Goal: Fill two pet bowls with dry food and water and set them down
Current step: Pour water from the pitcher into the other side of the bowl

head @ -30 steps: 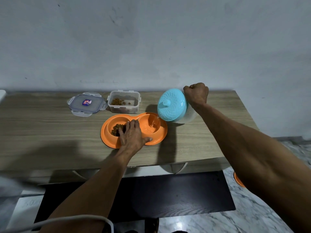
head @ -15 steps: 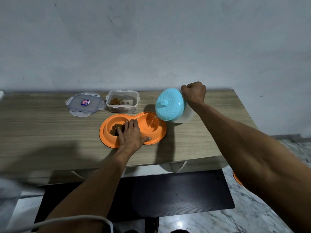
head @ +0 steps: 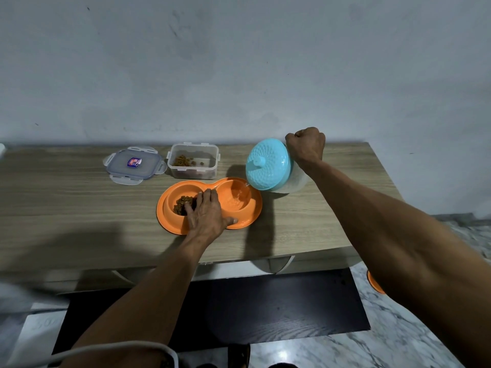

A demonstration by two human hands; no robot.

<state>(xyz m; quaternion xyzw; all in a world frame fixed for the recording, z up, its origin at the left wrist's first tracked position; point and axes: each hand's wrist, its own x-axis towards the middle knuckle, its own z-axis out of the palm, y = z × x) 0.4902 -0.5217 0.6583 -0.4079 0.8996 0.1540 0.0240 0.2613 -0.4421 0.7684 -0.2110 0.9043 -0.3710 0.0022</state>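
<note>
Orange double bowl (head: 244, 221) near worktop (head: 66, 208) front edge, kibble (head: 183, 204) in its left well, left hand (head: 206, 215) flat and spread across it, right hand (head: 305, 146) fisted on tilted blue-lidded jug (head: 267, 164), water (head: 240, 197) entering right well, open food container (head: 194, 160) and its lid (head: 134, 164) toward back edge.

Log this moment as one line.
right hand: tipping blue-lidded jug | water into right bowl | left hand: steadying orange double bowl
</note>
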